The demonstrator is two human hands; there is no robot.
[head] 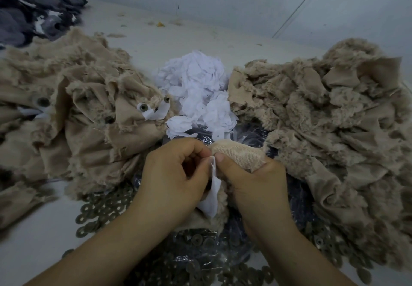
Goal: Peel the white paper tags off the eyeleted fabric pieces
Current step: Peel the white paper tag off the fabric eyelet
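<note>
Nearest you, at 6 o'clock, dull bronze metal washer rings [196, 261] lie scattered over a crinkled clear plastic bag [252, 138], presumably spare eyelet hardware kept within reach. Just above them, centre frame, your left hand [171, 174] has its fingers curled, thumb and forefinger pinching the top edge of the white paper tag [211, 194], which hangs down between your wrists. Your right hand [252, 178] grips the tan fleece-backed fabric piece [238, 152], thumb pressed at the tag's root; this looks like a brace, so the cloth stays put while the paper pulls away. Judgement: the peel is under way, tag partly free, not yet off. At 9 o'clock sits a heap of tan fabric pieces with metal eyelets [73, 116], two white tags [156, 113] showing on it, so likely the unprocessed stock, placed on your feeding side. At 3 o'clock a second tan fabric heap [323, 116] shows no tags; probably the finished side. At 12 o'clock, between both heaps, the pile of torn white paper tags [198, 91] collects waste where either hand can drop it. Farthest, at 10 o'clock, dark grey fabric scraps [33, 18] lie on the pale table surface [138, 38].
</note>
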